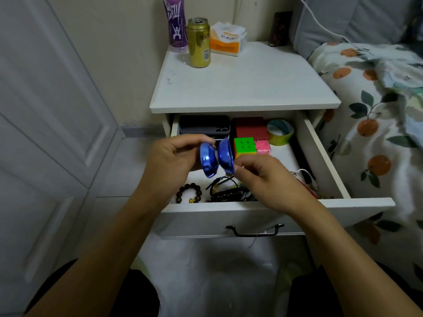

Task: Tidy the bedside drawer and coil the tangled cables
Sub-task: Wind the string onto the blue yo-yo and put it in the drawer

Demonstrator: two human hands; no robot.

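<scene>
My left hand (170, 157) grips the blue yo-yo (216, 157) above the open drawer (274, 211), axle lying left-right. My right hand (263, 177) sits just right of it, fingers pinched at the right rim; on a string, I'd guess, but can't tell. Directly below: tangled black cables (229, 191), bead bracelet (188, 193) at left, white cable (304, 173) at right. Behind: puzzle cube (244, 145), tape roll (280, 131). The cables sit nearest my right hand.
</scene>
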